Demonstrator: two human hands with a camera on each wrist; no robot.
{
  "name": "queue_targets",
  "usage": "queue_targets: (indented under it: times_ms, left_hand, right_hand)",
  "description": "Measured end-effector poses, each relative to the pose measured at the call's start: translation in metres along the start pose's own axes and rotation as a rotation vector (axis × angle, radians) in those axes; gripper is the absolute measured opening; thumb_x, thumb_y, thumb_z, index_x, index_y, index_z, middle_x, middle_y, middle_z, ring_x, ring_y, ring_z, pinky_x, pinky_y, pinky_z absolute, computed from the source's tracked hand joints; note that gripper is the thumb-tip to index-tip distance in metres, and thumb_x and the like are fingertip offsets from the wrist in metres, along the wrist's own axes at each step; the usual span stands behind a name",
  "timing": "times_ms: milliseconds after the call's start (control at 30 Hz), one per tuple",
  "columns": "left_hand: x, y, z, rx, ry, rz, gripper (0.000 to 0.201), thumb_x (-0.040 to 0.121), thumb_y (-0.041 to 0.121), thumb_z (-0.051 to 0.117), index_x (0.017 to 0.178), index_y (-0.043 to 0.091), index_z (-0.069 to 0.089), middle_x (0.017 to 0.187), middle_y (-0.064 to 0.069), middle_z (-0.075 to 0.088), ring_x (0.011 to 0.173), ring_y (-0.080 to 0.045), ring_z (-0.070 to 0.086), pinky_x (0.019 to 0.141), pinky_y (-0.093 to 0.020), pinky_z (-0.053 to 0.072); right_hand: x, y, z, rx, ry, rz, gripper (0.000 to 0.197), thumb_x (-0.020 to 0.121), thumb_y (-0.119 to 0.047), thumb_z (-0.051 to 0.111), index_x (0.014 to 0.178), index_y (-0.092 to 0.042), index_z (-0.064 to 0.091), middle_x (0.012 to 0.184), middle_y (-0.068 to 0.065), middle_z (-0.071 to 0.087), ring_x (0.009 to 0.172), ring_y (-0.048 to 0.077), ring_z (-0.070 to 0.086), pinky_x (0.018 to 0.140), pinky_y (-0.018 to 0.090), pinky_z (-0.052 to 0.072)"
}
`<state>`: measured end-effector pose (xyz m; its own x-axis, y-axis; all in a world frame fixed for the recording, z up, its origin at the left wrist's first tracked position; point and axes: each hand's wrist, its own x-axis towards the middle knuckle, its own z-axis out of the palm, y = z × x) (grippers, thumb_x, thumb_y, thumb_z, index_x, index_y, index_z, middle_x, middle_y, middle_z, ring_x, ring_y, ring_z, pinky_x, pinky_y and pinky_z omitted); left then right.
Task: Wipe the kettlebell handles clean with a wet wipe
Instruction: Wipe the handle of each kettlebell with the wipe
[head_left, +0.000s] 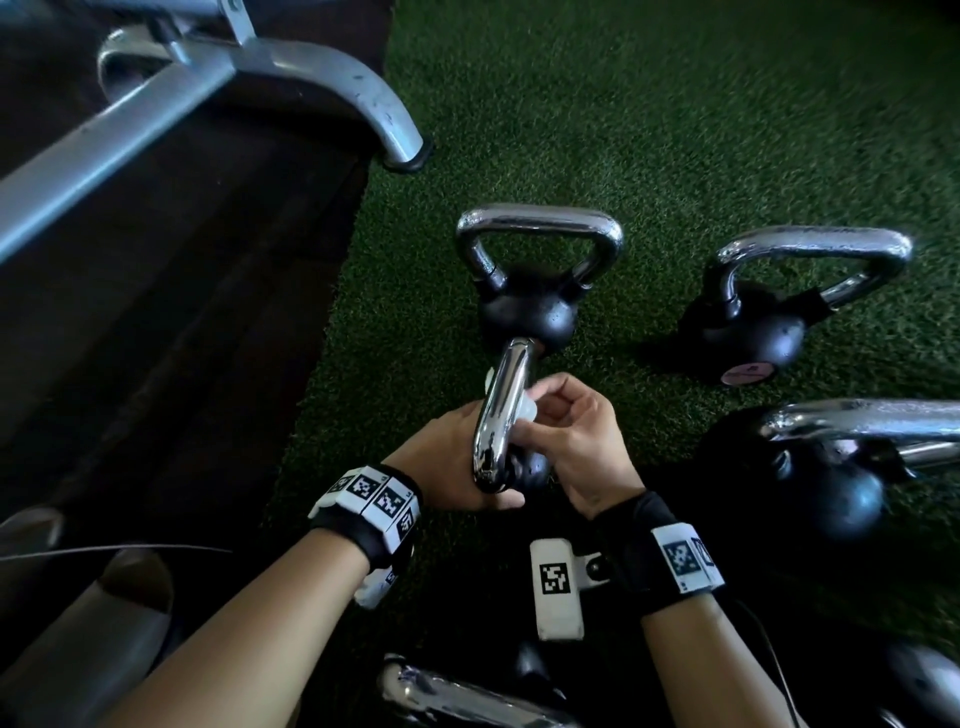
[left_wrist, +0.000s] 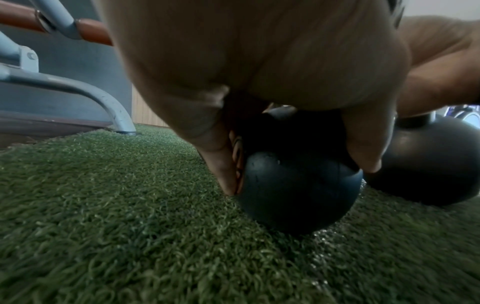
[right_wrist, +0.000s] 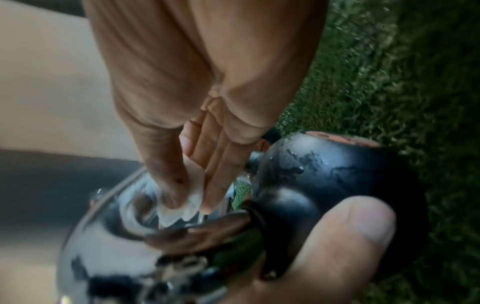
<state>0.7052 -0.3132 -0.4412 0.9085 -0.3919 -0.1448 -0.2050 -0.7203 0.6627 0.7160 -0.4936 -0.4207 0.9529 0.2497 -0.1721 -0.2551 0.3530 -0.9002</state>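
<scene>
Since everything lies on it, green artificial turf floor (head_left: 649, 130): it carries all the weights and its pile probably keeps a round body from rolling
Grey steel bench frame (head_left: 291, 67): at ten o'clock, its foot at the turf edge, well apart from the work
Spare black kettlebells with chrome handles: one upright at twelve o'clock (head_left: 530, 280), one leaning at two o'clock (head_left: 763, 322), one at three o'clock (head_left: 831, 467); near, so each handle is in easy reach, I judge
Small black kettlebell with chrome loop handle (head_left: 501, 415): centre, handle tipped toward the person, seemingly to expose the loop
Left hand (head_left: 447, 462): at seven o'clock of the handle, fingers (left_wrist: 223, 164) and thumb (right_wrist: 345, 236) clasped round the black body (left_wrist: 298, 195) to steady it
Right hand (head_left: 576, 447): at four o'clock, fingers (right_wrist: 218, 164) pinching the wipe
White wet wipe (right_wrist: 192, 191): bunched, pressed against the chrome for rubbing
</scene>
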Motion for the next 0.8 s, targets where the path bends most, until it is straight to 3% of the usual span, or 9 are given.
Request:
queue_targets:
  times_ms: [100, 167, 267, 400, 567, 700, 800]
  left_hand:
    - [-0.004, 0.003, 0.001, 0.012, 0.017, 0.022, 0.089, 0.065, 0.043, 0.093, 0.141, 0.025, 0.052, 0.14, -0.003, 0.057, 0.129, -0.023, 0.057, 0.109, -0.043, 0.049]
    - [-0.005, 0.005, 0.003, -0.005, 0.031, 0.014, 0.098, 0.065, 0.039, 0.095, 0.148, 0.022, 0.047, 0.148, -0.002, 0.052, 0.136, -0.022, 0.053, 0.114, -0.04, 0.044]
    - [-0.005, 0.004, 0.004, -0.02, 0.015, -0.042, 0.115, 0.063, 0.049, 0.093, 0.156, 0.021, 0.031, 0.151, -0.002, 0.049, 0.137, -0.022, 0.053, 0.114, -0.039, 0.044]
    - [-0.006, 0.013, -0.001, 0.009, -0.003, -0.072, 0.111, 0.068, 0.036, 0.094, 0.156, 0.013, 0.032, 0.149, -0.007, 0.05, 0.137, -0.023, 0.051, 0.114, -0.036, 0.042]
    - [-0.008, 0.012, 0.005, 0.021, 0.008, -0.062, 0.112, 0.066, 0.039, 0.094, 0.156, 0.013, 0.032, 0.149, -0.008, 0.047, 0.136, -0.028, 0.052, 0.11, -0.047, 0.047]
    - [-0.007, 0.012, 0.006, 0.045, 0.022, -0.035, 0.11, 0.068, 0.038, 0.093, 0.156, 0.011, 0.033, 0.152, -0.008, 0.045, 0.139, -0.027, 0.048, 0.113, -0.045, 0.044]
    - [-0.006, 0.015, 0.004, 0.039, 0.018, -0.038, 0.109, 0.069, 0.037, 0.092, 0.156, 0.011, 0.033, 0.151, -0.008, 0.045, 0.139, -0.025, 0.047, 0.114, -0.042, 0.042]
  right_hand:
    - [-0.005, -0.002, 0.004, -0.154, 0.04, -0.041, 0.039, 0.064, 0.016, 0.084, 0.086, -0.009, 0.062, 0.091, 0.021, 0.077, 0.082, 0.033, 0.073, 0.079, 0.049, 0.061]
    - [-0.001, -0.004, 0.007, -0.257, 0.123, -0.106, 0.038, 0.067, 0.017, 0.083, 0.081, -0.012, 0.062, 0.084, 0.013, 0.077, 0.079, 0.026, 0.074, 0.075, 0.043, 0.062]
    - [0.011, -0.007, 0.015, -0.414, 0.318, -0.193, 0.034, 0.072, 0.012, 0.079, 0.073, -0.018, 0.063, 0.072, 0.001, 0.074, 0.069, 0.013, 0.072, 0.066, 0.03, 0.058]
    - [0.006, -0.006, 0.024, -0.552, 0.466, -0.208, 0.031, 0.073, 0.003, 0.08, 0.067, -0.022, 0.063, 0.066, -0.007, 0.071, 0.062, 0.007, 0.069, 0.062, 0.026, 0.058]
    - [0.006, -0.005, 0.023, -0.591, 0.549, -0.249, 0.026, 0.074, -0.003, 0.081, 0.068, -0.019, 0.063, 0.063, -0.009, 0.068, 0.056, -0.001, 0.062, 0.057, 0.015, 0.05]
    - [0.011, -0.005, 0.025, -0.642, 0.618, -0.185, 0.02, 0.077, -0.018, 0.082, 0.069, -0.017, 0.064, 0.062, -0.006, 0.066, 0.053, 0.0, 0.057, 0.055, 0.012, 0.043]
    - [0.012, -0.006, 0.025, -0.697, 0.61, -0.156, 0.019, 0.077, -0.019, 0.081, 0.07, -0.014, 0.064, 0.063, -0.002, 0.066, 0.052, 0.005, 0.053, 0.053, 0.012, 0.042]
